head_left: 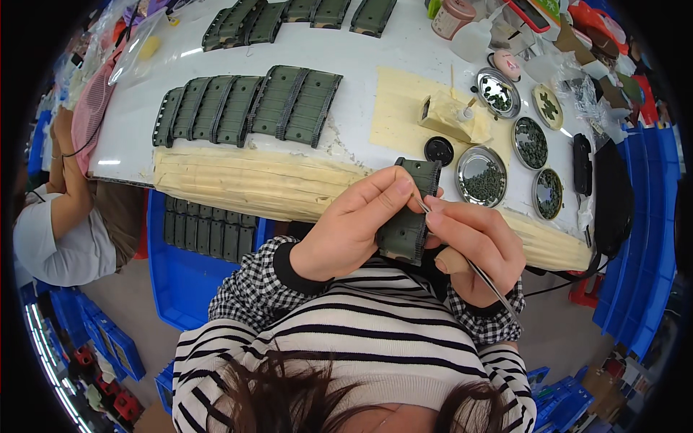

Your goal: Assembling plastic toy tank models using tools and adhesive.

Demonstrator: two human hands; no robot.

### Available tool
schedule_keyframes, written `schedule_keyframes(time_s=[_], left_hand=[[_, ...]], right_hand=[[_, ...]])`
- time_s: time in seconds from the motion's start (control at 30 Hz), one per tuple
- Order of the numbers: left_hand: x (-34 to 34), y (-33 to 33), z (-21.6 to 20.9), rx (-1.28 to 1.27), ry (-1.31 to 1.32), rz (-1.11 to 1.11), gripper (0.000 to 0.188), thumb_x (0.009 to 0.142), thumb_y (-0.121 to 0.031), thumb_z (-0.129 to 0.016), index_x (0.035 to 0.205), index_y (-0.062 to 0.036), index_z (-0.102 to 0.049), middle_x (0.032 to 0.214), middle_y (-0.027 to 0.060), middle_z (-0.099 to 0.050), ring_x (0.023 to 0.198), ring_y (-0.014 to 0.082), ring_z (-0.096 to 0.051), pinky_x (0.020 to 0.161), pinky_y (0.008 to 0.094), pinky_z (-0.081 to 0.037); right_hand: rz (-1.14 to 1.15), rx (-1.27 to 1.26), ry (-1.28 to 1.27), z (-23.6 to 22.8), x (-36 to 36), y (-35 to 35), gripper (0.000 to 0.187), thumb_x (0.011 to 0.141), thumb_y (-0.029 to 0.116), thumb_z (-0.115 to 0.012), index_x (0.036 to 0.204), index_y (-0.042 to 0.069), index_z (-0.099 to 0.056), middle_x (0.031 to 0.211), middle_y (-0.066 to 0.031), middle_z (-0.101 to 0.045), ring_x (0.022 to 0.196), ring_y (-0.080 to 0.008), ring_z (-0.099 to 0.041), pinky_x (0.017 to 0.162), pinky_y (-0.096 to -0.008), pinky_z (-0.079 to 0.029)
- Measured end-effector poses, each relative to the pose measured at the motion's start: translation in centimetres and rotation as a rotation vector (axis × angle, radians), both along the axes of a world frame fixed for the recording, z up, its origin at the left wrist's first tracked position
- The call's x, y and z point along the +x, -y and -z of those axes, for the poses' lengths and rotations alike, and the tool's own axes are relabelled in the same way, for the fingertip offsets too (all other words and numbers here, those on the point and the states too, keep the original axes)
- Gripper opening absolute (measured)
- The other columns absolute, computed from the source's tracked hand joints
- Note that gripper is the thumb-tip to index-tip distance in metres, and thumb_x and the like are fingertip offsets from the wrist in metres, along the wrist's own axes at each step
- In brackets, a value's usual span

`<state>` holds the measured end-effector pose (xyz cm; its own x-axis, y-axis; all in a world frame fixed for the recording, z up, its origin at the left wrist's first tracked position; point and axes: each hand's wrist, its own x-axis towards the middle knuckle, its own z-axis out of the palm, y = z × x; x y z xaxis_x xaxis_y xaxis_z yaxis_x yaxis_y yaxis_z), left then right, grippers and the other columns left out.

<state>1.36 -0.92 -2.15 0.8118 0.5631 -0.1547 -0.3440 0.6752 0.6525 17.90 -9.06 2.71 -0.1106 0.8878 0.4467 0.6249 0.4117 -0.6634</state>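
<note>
My left hand (361,220) is closed at the edge of a dark green, ridged plastic-looking panel (402,242), with thumb and forefinger pressed together over its middle. In my right hand (476,238) are slim metal tweezers (491,283), their tips meeting my left fingertips above the panel. Whatever lies between those tips is too small to make out. A tan cover wraps one right finger. Just beyond the panel are a round black lid (439,150) and a metal dish (481,189) of small dark green pieces.
Rows of similar green panels (294,105) lie on the white table (346,50). More dishes of small parts (530,143) and a paper-wrapped block with a small bottle (455,119) stand right. A blue bin (177,289) holds panels below. Another person (68,234) sits at left.
</note>
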Motion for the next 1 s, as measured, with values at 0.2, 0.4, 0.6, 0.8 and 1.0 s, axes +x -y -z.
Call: schedule_keyframes(time_s=[0.2, 0.4, 0.6, 0.8, 1.0], left_hand=[[0.1, 0.1, -0.1, -0.006, -0.005, -0.007, 0.028, 0.104, -0.027, -0.037, 0.094, -0.0043, -0.050, 0.099, 0.0062, -0.055, 0.097, 0.0115, -0.052, 0.088, 0.0272, -0.044], [0.2, 0.0, -0.5, -0.019, -0.009, 0.006, 0.029, 0.104, -0.028, -0.037, 0.092, -0.0051, -0.050, 0.092, 0.0025, -0.054, 0.088, 0.0083, -0.051, 0.082, 0.0235, -0.044], [0.1, 0.0, -1.2, -0.016, -0.003, 0.013, 0.026, 0.104, -0.026, -0.037, 0.118, -0.0059, -0.045, 0.112, 0.0110, -0.054, 0.096, 0.0163, -0.060, 0.086, 0.0326, -0.052], [-0.7, -0.6, -1.8, 0.043, -0.019, -0.125, 0.081, 0.095, 0.002, -0.043, 0.151, -0.0269, 0.008, 0.142, 0.0231, -0.037, 0.108, 0.0287, -0.061, 0.092, 0.0457, -0.053], [-1.2, -0.8, -1.9, 0.022, -0.012, -0.239, 0.075, 0.095, 0.004, -0.044, 0.150, -0.0185, 0.001, 0.141, 0.0219, -0.037, 0.110, 0.0291, -0.060, 0.091, 0.0427, -0.054]], right_hand=[[-0.005, -0.004, 0.000, 0.0, 0.0, -0.1, 0.040, 0.067, 0.012, -0.079, 0.105, 0.004, -0.068, 0.096, -0.0126, -0.065, 0.088, -0.0277, -0.068, 0.078, -0.0359, -0.058], [-0.005, -0.002, -0.041, 0.4, 0.3, -0.1, 0.039, 0.067, 0.010, -0.078, 0.104, 0.003, -0.068, 0.095, -0.0128, -0.066, 0.088, -0.0280, -0.068, 0.079, -0.0365, -0.058], [0.068, 0.029, -0.205, 0.6, 0.8, -0.3, 0.018, 0.087, 0.009, -0.064, 0.100, -0.003, -0.067, 0.089, -0.0147, -0.066, 0.079, -0.0227, -0.066, 0.076, -0.0321, -0.054], [0.314, -0.048, -0.481, 3.0, 2.1, -1.8, 0.020, 0.097, 0.009, -0.051, 0.098, -0.004, -0.065, 0.091, -0.0112, -0.065, 0.079, -0.0147, -0.061, 0.072, -0.0242, -0.047], [0.349, -0.151, -0.430, 4.3, 2.7, -2.8, 0.027, 0.100, 0.017, -0.049, 0.099, -0.005, -0.065, 0.091, -0.0089, -0.066, 0.080, -0.0127, -0.062, 0.075, -0.0244, -0.049]])
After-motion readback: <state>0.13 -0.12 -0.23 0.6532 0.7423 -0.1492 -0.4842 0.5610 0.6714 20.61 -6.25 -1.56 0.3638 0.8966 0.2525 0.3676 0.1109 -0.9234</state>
